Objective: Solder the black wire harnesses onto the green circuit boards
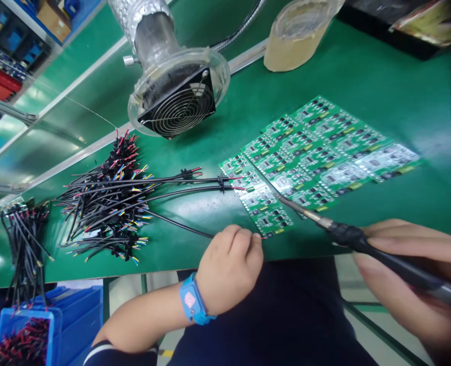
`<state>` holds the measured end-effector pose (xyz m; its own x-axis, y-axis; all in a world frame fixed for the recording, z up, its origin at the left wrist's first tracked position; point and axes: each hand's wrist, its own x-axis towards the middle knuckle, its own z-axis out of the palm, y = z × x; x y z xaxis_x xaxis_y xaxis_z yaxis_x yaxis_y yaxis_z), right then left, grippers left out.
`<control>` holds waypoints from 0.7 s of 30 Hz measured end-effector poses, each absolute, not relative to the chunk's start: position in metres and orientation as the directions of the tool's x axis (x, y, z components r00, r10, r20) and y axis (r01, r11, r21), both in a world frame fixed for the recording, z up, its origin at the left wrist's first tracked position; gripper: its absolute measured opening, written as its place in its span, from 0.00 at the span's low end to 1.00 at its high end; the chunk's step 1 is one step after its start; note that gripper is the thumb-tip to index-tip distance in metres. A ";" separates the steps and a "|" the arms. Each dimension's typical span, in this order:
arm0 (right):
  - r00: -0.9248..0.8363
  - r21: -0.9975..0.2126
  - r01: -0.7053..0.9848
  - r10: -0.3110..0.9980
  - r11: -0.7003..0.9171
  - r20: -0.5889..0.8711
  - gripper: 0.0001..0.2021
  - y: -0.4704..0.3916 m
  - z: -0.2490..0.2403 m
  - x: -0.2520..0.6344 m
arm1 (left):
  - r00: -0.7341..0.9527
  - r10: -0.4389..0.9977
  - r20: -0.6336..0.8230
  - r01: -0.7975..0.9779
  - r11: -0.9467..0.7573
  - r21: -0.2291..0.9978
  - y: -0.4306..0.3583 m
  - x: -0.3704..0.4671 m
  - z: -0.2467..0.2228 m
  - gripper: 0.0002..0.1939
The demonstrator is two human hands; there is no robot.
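My left hand [229, 267], wearing a blue wrist strap [195, 299], is closed around the end of a black cable [181, 224] at the bench's front edge. A red wire tip pokes out beside its fingers, at the lower corner of a group of green circuit boards [311, 147]. My right hand [408, 310] grips a soldering iron [381, 258] by its black handle. The iron's bent metal shaft slants up and left over the boards, apart from my left hand. Two more cables [194, 189] reach the boards' left edge, their red wires lying on it.
A pile of black cables [107, 203] with coloured wire ends lies left on the green bench [194, 249]. Behind stands a fume extractor [179, 96], with a tape roll [294, 40] to its right. Another cable bundle [27, 239] hangs over a blue bin [76, 315].
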<state>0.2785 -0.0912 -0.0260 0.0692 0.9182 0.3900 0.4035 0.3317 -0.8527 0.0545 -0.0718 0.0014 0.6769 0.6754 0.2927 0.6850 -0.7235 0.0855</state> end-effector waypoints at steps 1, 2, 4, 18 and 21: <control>0.044 -0.848 0.385 0.910 0.365 0.411 0.10 -0.089 -0.023 0.275 | 0.690 0.673 0.264 0.680 -0.729 0.082 -0.072 0.053 0.004 0.10; 0.031 -0.845 0.372 0.905 0.384 0.425 0.12 -0.087 -0.020 0.272 | 0.702 0.677 0.221 0.676 -0.731 0.093 -0.070 0.052 0.007 0.10; 0.079 -0.855 0.369 0.904 0.364 0.419 0.12 -0.085 -0.019 0.267 | 0.718 0.688 0.107 0.672 -0.724 0.155 -0.064 0.051 0.013 0.12; 0.014 -0.820 0.385 0.886 0.423 0.464 0.09 -0.083 -0.010 0.256 | 0.593 0.783 0.189 0.728 -0.622 0.290 0.007 0.045 0.010 0.08; -0.078 -0.764 0.415 0.856 0.494 0.511 0.11 -0.082 -0.006 0.253 | 0.526 0.847 0.083 0.726 -0.497 0.474 -0.014 0.045 0.011 0.06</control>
